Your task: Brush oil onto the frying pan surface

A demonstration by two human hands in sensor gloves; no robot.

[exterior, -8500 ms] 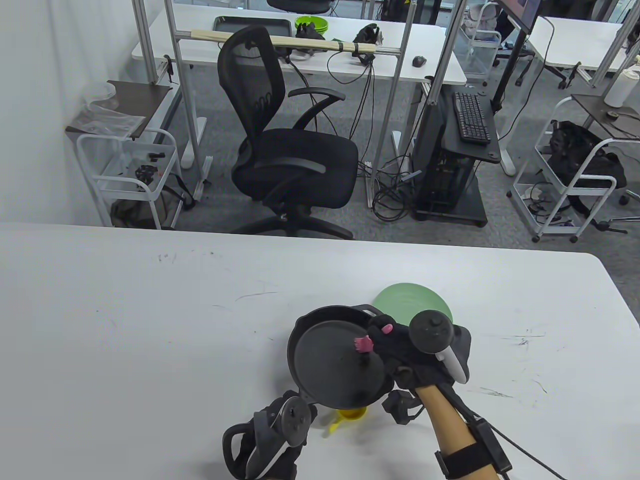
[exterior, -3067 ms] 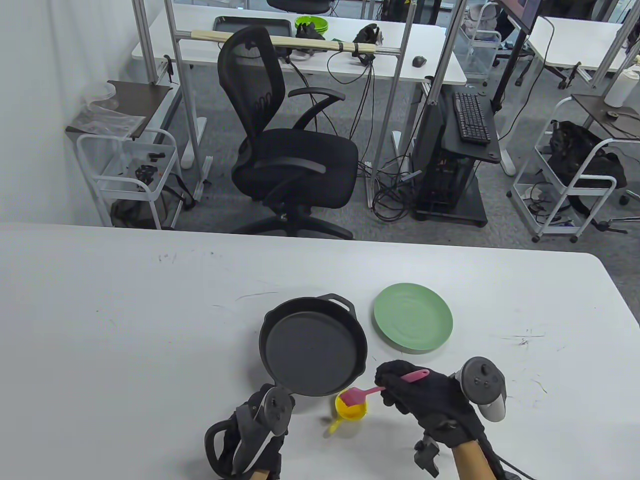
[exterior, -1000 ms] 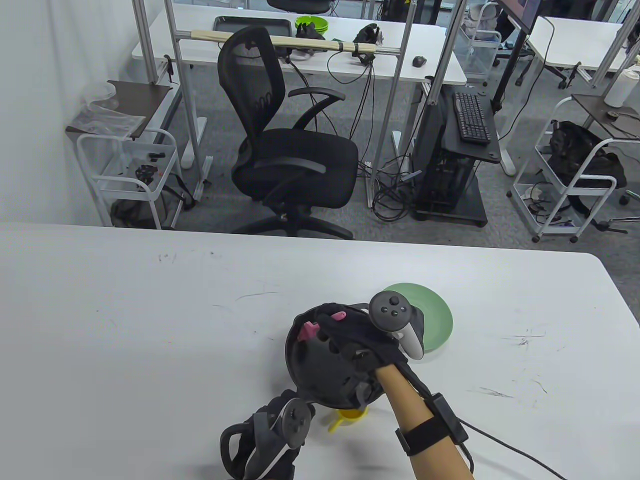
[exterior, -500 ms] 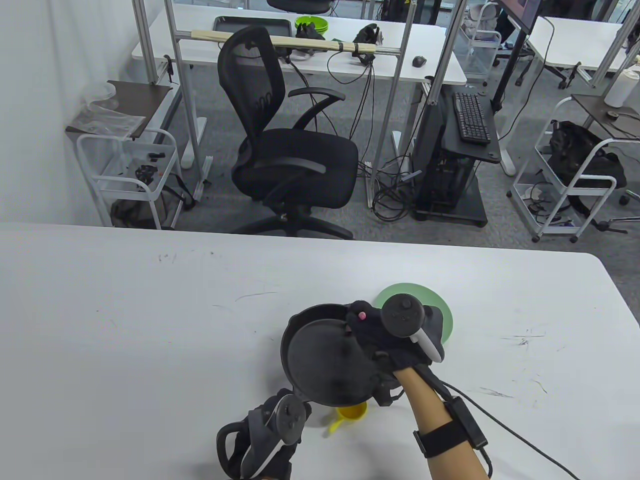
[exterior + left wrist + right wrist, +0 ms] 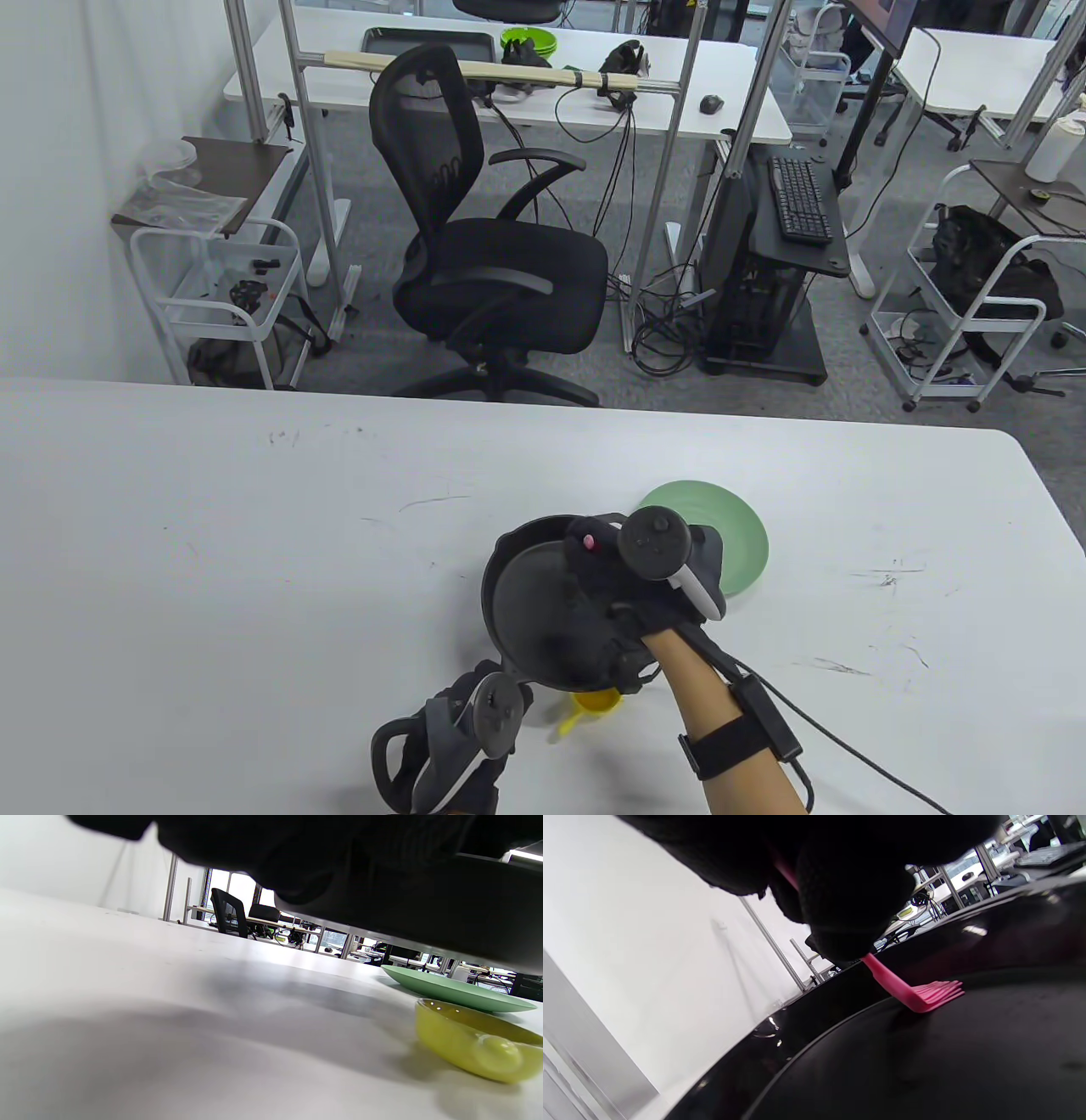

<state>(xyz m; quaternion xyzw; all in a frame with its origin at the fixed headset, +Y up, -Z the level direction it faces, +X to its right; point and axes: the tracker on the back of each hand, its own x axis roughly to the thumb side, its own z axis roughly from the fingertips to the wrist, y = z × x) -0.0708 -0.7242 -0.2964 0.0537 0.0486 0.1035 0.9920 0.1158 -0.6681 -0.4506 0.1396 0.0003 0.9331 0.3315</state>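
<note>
Right hand (image 5: 624,586) pinches the pink silicone brush (image 5: 916,993), bristles on the black cast-iron frying pan (image 5: 530,603); left hand (image 5: 458,747), at 6 o'clock, grips its handle.

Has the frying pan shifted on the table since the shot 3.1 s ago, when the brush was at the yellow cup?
Yes. The frying pan now sits further right, its rim almost meeting the green plate and overlapping the yellow cup.

One pan (image 5: 543,611), brush (image 5: 920,995), plate (image 5: 730,543) (yellow cup (image 5: 475,1046) too)
</note>
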